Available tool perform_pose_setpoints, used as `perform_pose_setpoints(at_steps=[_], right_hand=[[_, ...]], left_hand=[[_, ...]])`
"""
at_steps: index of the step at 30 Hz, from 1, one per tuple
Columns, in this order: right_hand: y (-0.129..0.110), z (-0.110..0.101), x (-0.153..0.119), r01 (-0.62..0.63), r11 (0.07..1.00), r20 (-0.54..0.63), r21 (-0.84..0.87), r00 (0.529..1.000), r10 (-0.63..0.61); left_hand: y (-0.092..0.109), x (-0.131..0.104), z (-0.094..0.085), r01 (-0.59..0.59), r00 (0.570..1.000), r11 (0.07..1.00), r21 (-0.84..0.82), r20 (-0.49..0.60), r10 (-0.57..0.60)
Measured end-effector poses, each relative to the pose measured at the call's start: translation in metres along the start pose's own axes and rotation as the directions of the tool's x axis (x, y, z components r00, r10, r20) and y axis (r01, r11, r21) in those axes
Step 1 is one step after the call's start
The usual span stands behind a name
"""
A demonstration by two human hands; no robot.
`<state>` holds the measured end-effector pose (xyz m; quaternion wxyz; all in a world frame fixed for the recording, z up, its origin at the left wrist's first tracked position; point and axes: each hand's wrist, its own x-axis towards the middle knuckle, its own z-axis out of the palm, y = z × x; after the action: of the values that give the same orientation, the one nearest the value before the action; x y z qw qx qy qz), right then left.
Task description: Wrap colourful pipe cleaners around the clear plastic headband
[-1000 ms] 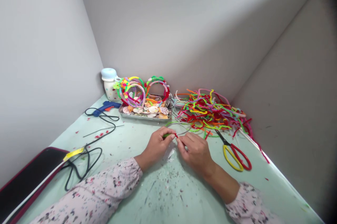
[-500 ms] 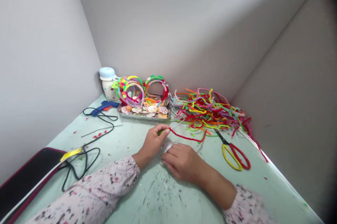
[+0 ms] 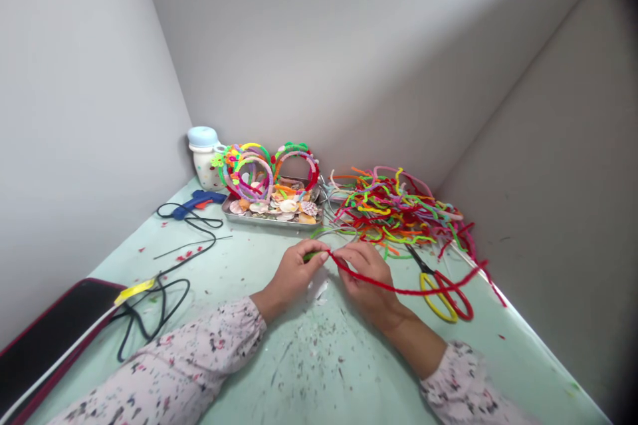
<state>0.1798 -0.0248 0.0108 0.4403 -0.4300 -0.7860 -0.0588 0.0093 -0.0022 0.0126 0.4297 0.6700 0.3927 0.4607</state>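
Note:
A long red pipe cleaner (image 3: 419, 292) runs from my left fingertips across my right hand and out over the scissors. My left hand (image 3: 293, 272) is closed, pinching its near end together with a green fuzzy piece (image 3: 309, 256). Close beside it, my right hand (image 3: 367, 282) has its fingers curled round the red strand near the pinch; part of the grip is hidden. Just behind my hands shows the curve of a thin grey hoop (image 3: 341, 231), whose link to the green piece I cannot make out. A small whitish scrap (image 3: 319, 292) lies below them.
Scissors (image 3: 438, 295) lie to the right, below a tangled pile of pipe cleaners (image 3: 393, 209). A metal tray (image 3: 269, 222) holds shells and colourful wrapped hoops (image 3: 254, 179). Leftward are a blue glue gun (image 3: 199, 202), dark cable (image 3: 164, 272), lidded cup (image 3: 204, 159) and black device (image 3: 60, 332).
My right hand has risen from the table to beside my left fingertips. The red pipe cleaner now stretches farther right, over the hand and scissors. My left hand has barely moved.

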Motion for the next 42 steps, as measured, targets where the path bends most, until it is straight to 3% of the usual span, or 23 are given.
perform_pose_setpoints(at_steps=[7, 15, 24, 42], right_hand=[[0.003, 0.002, -0.001, -0.012, 0.999, -0.047, -0.035, 0.999, 0.011], [0.007, 0.004, 0.000, -0.030, 1.000, 0.007, -0.006, 1.000, 0.030], [0.008, 0.003, -0.002, -0.084, 0.993, 0.097, 0.085, 0.992, 0.076], [0.009, 0.002, -0.001, -0.167, 0.964, 0.171, 0.207, 0.976, 0.132]], left_hand=[[-0.001, -0.001, 0.001, 0.020, 0.999, 1.000, -0.014, 0.038, -0.019], [0.002, -0.003, 0.002, -0.015, 0.999, 0.999, 0.030, 0.033, 0.014], [-0.002, -0.003, 0.004, -0.078, 0.996, 0.973, 0.215, -0.025, 0.085], [-0.005, -0.002, 0.005, -0.133, 0.990, 0.934, 0.332, 0.002, 0.141]])
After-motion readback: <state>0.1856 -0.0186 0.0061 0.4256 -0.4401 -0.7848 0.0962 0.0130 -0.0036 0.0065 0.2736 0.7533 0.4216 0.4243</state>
